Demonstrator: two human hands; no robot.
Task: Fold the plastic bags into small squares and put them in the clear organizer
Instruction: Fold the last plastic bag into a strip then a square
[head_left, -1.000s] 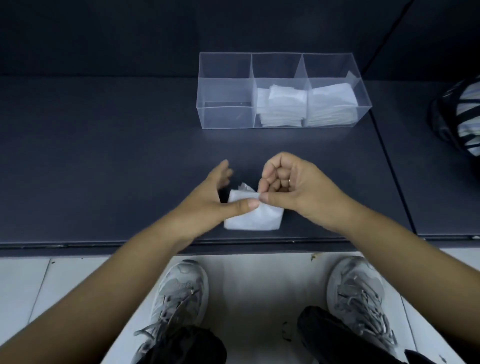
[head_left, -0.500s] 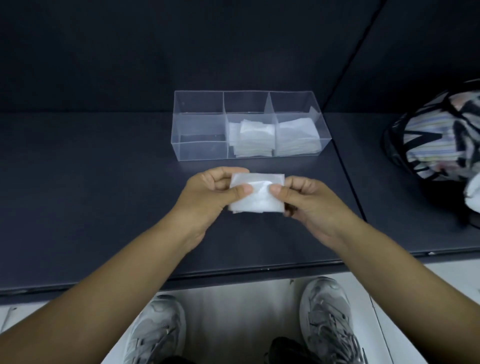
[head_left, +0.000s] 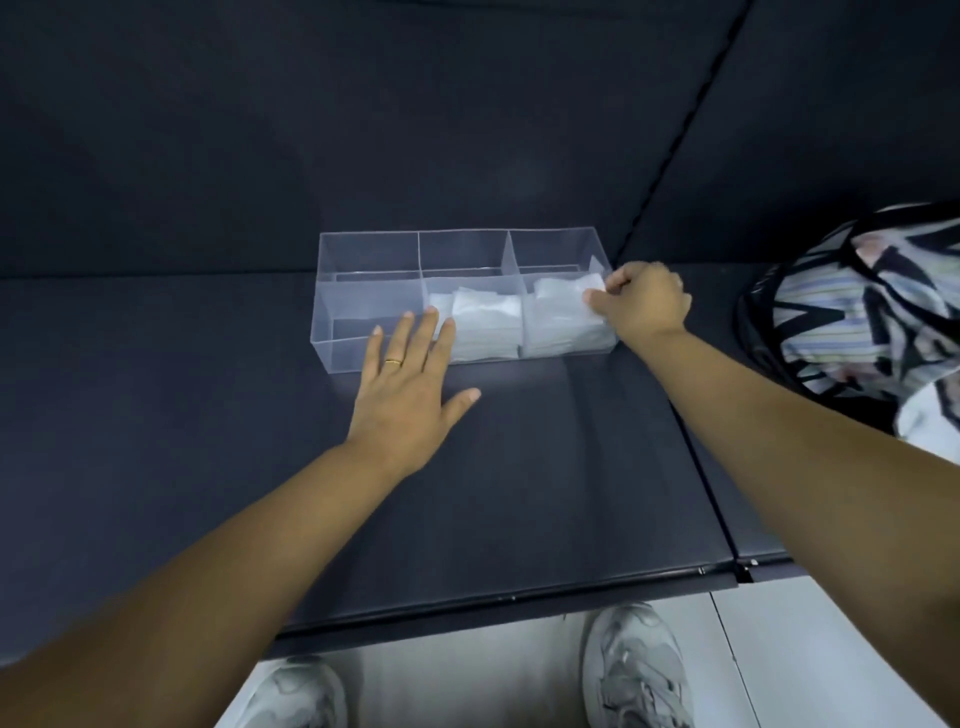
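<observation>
Head view: the folded bag (head_left: 569, 290), held by both hands above the desk (head_left: 519, 467) moments ago, is now pinched by the right hand (head_left: 644, 306) alone over the right compartment of the clear organizer (head_left: 358, 291) near the desk's far edge. The left hand (head_left: 410, 389) lies flat, fingers straight, against its front wall; this square looks nearly stowed. No writing is legible.

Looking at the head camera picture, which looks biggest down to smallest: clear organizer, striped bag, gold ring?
1–2. Clear plastic three-compartment organizer and striped fabric bag: unsure, the frame cuts the bag off.
3. Thin gold ring: smallest.
</observation>
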